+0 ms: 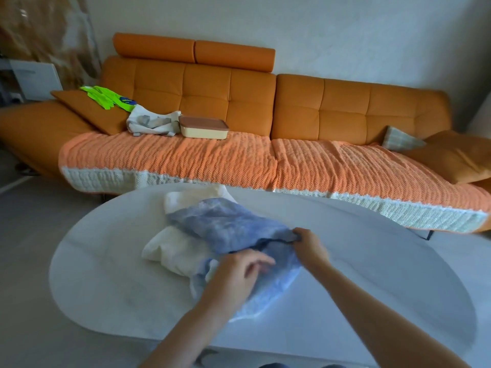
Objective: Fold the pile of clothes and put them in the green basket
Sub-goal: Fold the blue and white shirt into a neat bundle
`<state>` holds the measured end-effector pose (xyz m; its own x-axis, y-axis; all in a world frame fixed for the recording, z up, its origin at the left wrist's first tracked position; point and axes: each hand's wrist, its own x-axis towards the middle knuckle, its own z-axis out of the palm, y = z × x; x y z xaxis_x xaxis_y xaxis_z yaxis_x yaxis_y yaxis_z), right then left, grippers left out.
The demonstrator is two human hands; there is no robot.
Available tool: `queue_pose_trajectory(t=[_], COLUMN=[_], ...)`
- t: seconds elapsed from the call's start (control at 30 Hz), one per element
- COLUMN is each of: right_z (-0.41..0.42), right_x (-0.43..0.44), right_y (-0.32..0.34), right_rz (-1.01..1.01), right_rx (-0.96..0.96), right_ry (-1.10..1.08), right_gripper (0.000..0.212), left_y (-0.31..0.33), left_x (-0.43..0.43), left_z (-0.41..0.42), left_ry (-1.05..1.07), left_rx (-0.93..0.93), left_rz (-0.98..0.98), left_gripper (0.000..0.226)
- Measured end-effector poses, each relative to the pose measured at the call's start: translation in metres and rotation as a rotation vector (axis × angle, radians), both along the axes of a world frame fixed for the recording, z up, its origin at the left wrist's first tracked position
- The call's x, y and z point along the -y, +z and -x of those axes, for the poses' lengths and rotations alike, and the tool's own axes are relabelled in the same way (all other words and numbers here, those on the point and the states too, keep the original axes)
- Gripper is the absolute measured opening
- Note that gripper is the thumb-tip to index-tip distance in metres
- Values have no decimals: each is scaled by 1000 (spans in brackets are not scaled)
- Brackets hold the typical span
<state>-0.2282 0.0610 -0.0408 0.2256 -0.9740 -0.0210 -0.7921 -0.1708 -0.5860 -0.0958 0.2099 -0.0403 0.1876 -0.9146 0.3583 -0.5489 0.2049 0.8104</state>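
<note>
A blue garment lies crumpled on a white oval table, on top of white clothes. My right hand pinches the garment's right edge and lifts it a little. My left hand rests on the lower part of the blue cloth with its fingers loosely curled; I cannot tell whether it grips the cloth. No green basket is in view.
An orange sofa with an orange knitted throw runs behind the table. On it lie a neon green item, a pale bag, a lidded cream box and cushions.
</note>
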Motion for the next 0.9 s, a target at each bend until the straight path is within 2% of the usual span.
queue_pose_trajectory(t=[0.07, 0.1, 0.17, 0.2, 0.27, 0.3, 0.37, 0.4, 0.47, 0.5, 0.57, 0.6, 0.67, 0.7, 0.73, 0.83, 0.9], right_z=[30, 44, 66, 72, 74, 67, 47, 36, 17, 11, 4, 0, -1, 2, 7, 38, 64], right_x=[22, 30, 41, 43, 40, 36, 28, 24, 21, 22, 23, 24, 31, 38, 47, 85, 107], right_y=[5, 6, 7, 5, 5, 7, 13, 15, 13, 9, 4, 3, 3, 6, 12, 37, 46], right_rz=[-113, -184, -282, -241, 2, 137, 332, 371, 375, 347, 293, 263, 241, 225, 215, 128, 46], right_rx=[167, 242, 238, 118, -74, -62, -6, -46, -212, -275, -341, -371, -361, -254, -105, 296, 449], right_ry=[-146, -239, -350, -356, -247, -152, 82, 192, 322, 328, 255, 217, 133, 51, -56, -396, -591], right_gripper=[14, 21, 46, 56, 68, 71, 73, 73, 75, 71, 35, 23, 26, 27, 30, 29, 36], left_y=[9, 10, 2, -4, -16, -23, -33, -38, -45, -47, -46, -42, -34, -33, -35, -40, -49], left_x=[4, 8, 16, 19, 22, 24, 25, 25, 24, 25, 25, 24, 20, 19, 18, 17, 20], left_z=[-22, -32, -48, -51, -46, -41, -28, -22, -16, -15, -17, -19, -24, -28, -32, -37, -36], left_ry=[205, 292, 356, 312, 149, 87, -49, -107, -192, -219, -238, -229, -244, -231, -211, -93, 4], left_rx=[80, 174, 314, 329, 433, 562, 695, 699, 739, 734, 647, 596, 502, 395, 346, 464, 531], left_rz=[160, 169, 54, -76, -351, -470, -674, -749, -858, -884, -905, -905, -859, -855, -863, -837, -752], left_gripper=[28, 28, 24, 31, 83, 104, 132, 145, 153, 154, 146, 133, 87, 66, 55, 51, 55])
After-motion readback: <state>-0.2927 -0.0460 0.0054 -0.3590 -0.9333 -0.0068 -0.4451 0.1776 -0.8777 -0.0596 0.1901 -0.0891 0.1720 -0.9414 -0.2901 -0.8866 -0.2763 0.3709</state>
